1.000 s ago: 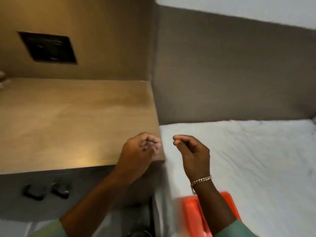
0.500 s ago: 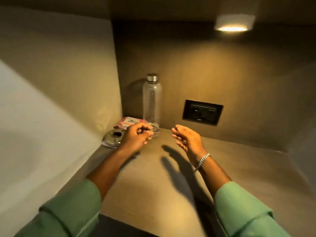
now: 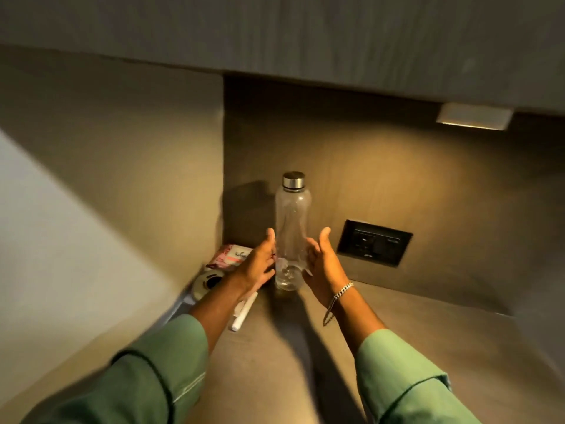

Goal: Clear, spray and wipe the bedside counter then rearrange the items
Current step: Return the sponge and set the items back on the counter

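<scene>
A tall clear plastic bottle (image 3: pixel 292 237), smooth and cylindrical with a brushed metal cap, stands upright on the matte brown counter (image 3: pixel 382 347), tucked near the back corner where two flat panels meet. At about nine o'clock from its base lie a crinkled pink-and-white packet (image 3: pixel 234 255), a round shiny disc (image 3: pixel 208 283) and a slim white pen-like stick (image 3: pixel 243 312), all crowded against the side panel. At three o'clock from the bottle a black rectangular socket plate (image 3: pixel 374 246) sits in the back wall, and a small square light (image 3: pixel 474 117) hangs under the overhang at one o'clock.

The counter is bare and wide toward four and five o'clock; the left side is hemmed in by the wall.

The left hand (image 3: pixel 256 267) and right hand (image 3: pixel 324 264) are both spread, thumbs up, palms facing each other, flanking the bottle's lower half. Whether the palms touch the plastic cannot be told. A chain bracelet (image 3: pixel 337 301) hangs on the right wrist.
</scene>
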